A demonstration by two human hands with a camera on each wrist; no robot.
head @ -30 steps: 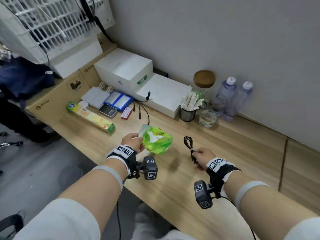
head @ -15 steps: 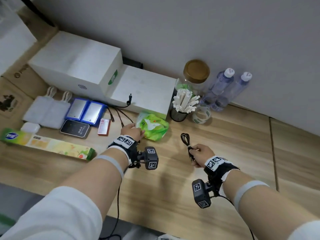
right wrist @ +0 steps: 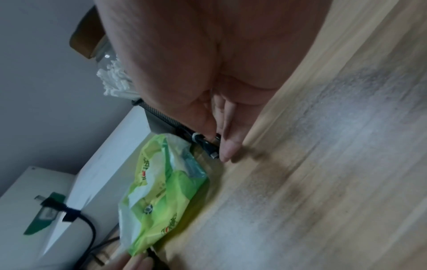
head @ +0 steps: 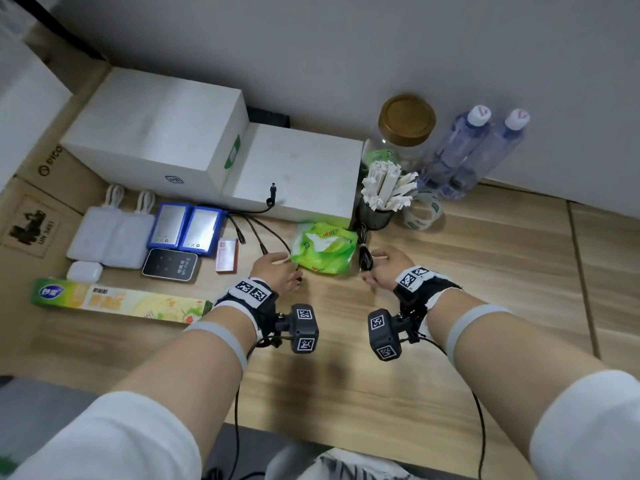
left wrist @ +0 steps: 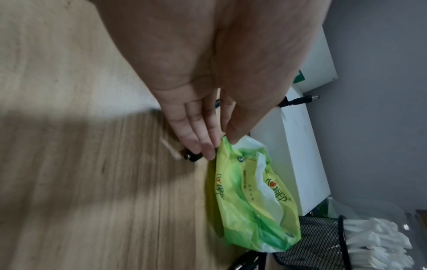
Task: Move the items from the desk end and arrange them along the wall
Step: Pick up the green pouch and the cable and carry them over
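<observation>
A green tissue pack [head: 323, 249] [left wrist: 249, 197] [right wrist: 161, 188] lies on the wooden desk [head: 450, 271], just in front of the low white box [head: 301, 171]. My left hand [head: 289, 268] [left wrist: 219, 148] is at its left corner, which is pinched between the thumb and nearly straight fingers. My right hand [head: 369, 268] [right wrist: 217, 144] pinches a coiled black cable [head: 363, 254] [right wrist: 196, 137]. The cable is down at the pack's right edge, by the mesh cup [head: 375, 216].
Along the wall stand a tall white box [head: 156, 140], a lidded jar [head: 405, 133], two water bottles [head: 460, 150] and a tape roll [head: 424, 211]. Left of my hands lie black leads [head: 256, 233], blue packs [head: 187, 226], a dark device [head: 171, 265] and a long green box [head: 117, 301].
Both hands have moved toward the wall. The tissue pack has come down onto the desk before the low white box, and the cable has come down at the pack's right side.
</observation>
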